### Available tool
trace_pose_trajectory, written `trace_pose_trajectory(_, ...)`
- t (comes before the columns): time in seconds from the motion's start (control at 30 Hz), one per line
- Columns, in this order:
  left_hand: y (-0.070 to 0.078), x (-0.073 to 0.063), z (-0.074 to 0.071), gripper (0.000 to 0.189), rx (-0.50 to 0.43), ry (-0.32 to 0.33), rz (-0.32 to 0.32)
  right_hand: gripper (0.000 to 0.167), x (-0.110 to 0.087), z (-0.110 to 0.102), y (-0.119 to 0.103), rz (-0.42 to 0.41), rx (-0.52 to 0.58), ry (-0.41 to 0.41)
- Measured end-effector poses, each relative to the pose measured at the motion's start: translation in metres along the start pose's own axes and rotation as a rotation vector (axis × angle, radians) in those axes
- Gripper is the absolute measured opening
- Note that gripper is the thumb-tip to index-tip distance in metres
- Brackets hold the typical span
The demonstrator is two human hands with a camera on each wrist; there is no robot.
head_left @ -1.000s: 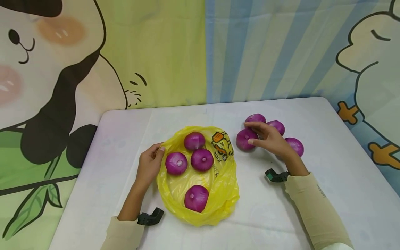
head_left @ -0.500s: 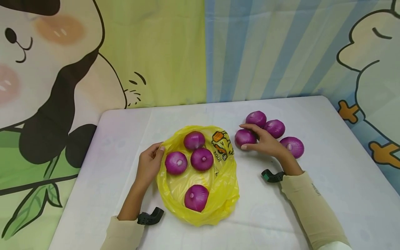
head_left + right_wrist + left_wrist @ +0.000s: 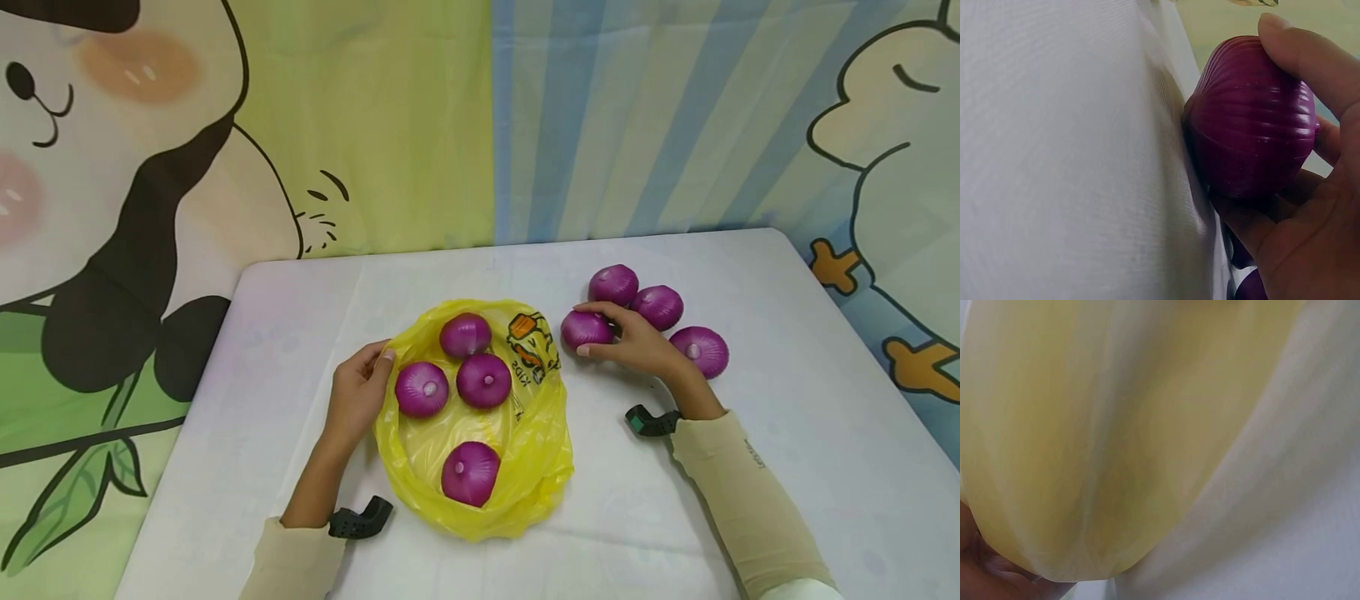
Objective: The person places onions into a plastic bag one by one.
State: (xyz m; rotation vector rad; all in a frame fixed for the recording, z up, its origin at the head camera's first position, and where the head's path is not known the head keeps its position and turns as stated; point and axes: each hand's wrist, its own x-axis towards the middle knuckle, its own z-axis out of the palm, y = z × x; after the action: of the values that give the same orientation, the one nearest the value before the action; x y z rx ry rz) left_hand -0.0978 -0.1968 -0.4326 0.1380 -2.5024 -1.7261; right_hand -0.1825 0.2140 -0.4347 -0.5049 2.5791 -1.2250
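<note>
A yellow plastic bag lies spread wide on the table, its mouth facing up. Several purple onions are inside it, among them a front onion set apart from the others. My left hand pinches the bag's left rim between thumb and fingers; yellow plastic fills most of the left wrist view. Right of the bag, my right hand grips a purple onion, thumb on one side and fingers on the other, close to the tabletop. The palm side of that onion is partly hidden in the head view.
Beyond the right hand are a back onion, a second onion beside it, and a third onion near the wrist. A white cloth covers the table. A printed curtain hangs along the back edge.
My right hand has closed in on the onion and shifted it slightly left, toward the bag. The left hand keeps its hold on the rim, and the bagged onions lie as before.
</note>
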Motion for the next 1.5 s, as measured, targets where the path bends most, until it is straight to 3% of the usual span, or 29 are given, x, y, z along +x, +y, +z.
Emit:
trace_pose_trajectory(0.5, 0.003, -0.002, -0.001, 0.036, -0.009, -0.011, 0.004, 0.066, -0.003, -0.007, -0.016, -0.031, 0.111, 0.034)
trace_pose_trajectory(0.73, 0.003, -0.002, -0.001, 0.036, -0.002, -0.006, 0.019, 0.061, -0.003, -0.007, -0.032, -0.131, 0.127, 0.042)
trace_pose_trajectory(1.5, 0.002, -0.001, -0.001, 0.035, 0.015, -0.001, 0.013, 0.06, 0.013, 0.011, -0.081, -0.349, 0.247, -0.133)
